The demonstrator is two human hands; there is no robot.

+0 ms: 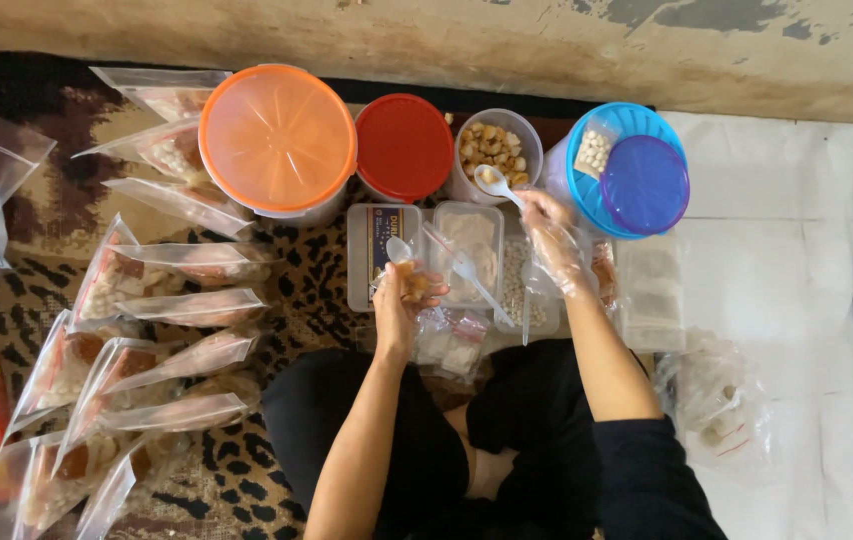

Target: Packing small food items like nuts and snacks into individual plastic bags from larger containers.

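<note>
Leopard-print rug point(277, 290) covers the floor by a scuffed wall, white sheet to the right. Person sits cross-legged. Left hand point(399, 300) curls shut round a small clear bag point(415, 285) w/ brown bits inside, just near of a row of flat trays point(467, 255). Right hand point(552, 240), in a thin plastic glove, pinches a white spoon point(495, 183) over the far tub of brown chunks point(493, 150). Orange-lidded tub point(278, 138) & red-lidded tub point(405, 147) stand left of it; filled bags point(162, 360) lie far left.

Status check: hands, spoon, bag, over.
Right hand gloved, grip on spoon at open tub. Left hand holds small bag. Nothing in the way.
</note>
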